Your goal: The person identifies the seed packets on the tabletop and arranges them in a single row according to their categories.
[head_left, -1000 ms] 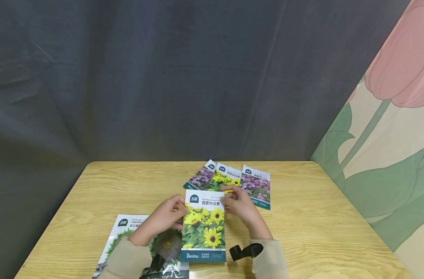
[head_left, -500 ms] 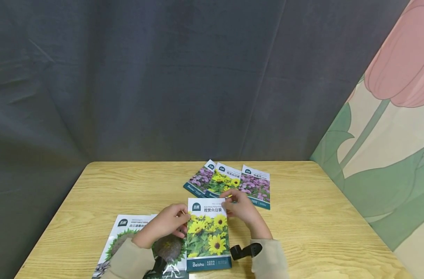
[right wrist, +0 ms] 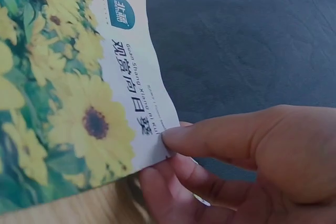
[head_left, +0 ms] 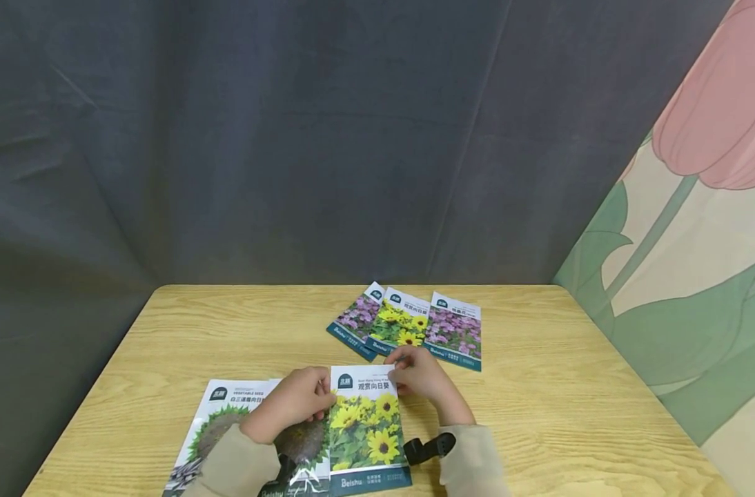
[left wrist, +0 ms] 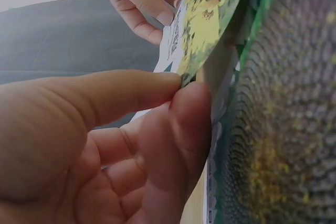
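Both hands hold a seed packet [head_left: 366, 431] with yellow sunflowers, a white top and a dark teal bottom band. Thumb and forefinger of my left hand [head_left: 298, 399] pinch its left edge, as the left wrist view shows up close. At the upper right corner, my right hand [head_left: 422, 376] pinches it, with the thumb [right wrist: 181, 139] on the printed face and fingers behind. The paper bows slightly between the hands. Two larger sunflower seed packets [head_left: 212, 431] with dark seed heads lie under the left forearm, partly covered by it and overlapped by the held packet in the head view.
Towards the back of the wooden table [head_left: 570, 407] lie a purple-flower packet [head_left: 357, 319], a yellow-flower packet [head_left: 399, 324] and another purple-flower packet [head_left: 455, 330], fanned side by side. A dark curtain [head_left: 328, 152] hangs behind the table, and a tulip-painted wall [head_left: 682, 290] stands at the right.
Both hands have drawn the yellow sunflower packet nearer to the person, down in the head view. It now lies lower, next to the larger packets; the back packets have stayed put.
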The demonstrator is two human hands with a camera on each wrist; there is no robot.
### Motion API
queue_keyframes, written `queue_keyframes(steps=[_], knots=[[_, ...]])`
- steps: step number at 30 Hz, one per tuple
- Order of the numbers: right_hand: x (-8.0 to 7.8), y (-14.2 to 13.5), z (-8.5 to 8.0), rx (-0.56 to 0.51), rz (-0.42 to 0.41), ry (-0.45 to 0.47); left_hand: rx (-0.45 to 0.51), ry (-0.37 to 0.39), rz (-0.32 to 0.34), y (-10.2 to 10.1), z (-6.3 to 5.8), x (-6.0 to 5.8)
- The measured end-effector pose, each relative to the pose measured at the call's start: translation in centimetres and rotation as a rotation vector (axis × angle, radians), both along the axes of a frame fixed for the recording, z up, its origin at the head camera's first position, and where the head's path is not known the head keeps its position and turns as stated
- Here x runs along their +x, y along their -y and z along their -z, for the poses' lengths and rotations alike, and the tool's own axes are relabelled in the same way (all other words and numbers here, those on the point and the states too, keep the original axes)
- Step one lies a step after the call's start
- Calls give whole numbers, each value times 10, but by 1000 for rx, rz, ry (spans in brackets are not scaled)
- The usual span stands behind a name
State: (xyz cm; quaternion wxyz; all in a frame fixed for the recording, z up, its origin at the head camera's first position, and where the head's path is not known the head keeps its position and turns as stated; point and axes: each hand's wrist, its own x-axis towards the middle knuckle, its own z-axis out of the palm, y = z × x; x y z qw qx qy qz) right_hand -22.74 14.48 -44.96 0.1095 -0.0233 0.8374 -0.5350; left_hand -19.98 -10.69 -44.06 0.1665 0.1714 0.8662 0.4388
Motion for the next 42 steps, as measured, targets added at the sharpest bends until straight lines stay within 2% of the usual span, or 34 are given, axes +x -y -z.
queue_keyframes(steps=[7,15,25,34,42], knots=[[0,1,5,57,-37,-23,-107,-37,-19,-1,1,1],[2,5,4,119,-34,-63,-189,-79,-57,-3,2,1],[2,8,10,180,-46,-93,-179,-33,-95,-5,3,2],[0,10,14,206,-29,-91,-168,19,-76,-4,6,1],[0,10,15,227,-21,-100,-157,23,-67,-4,7,2]])
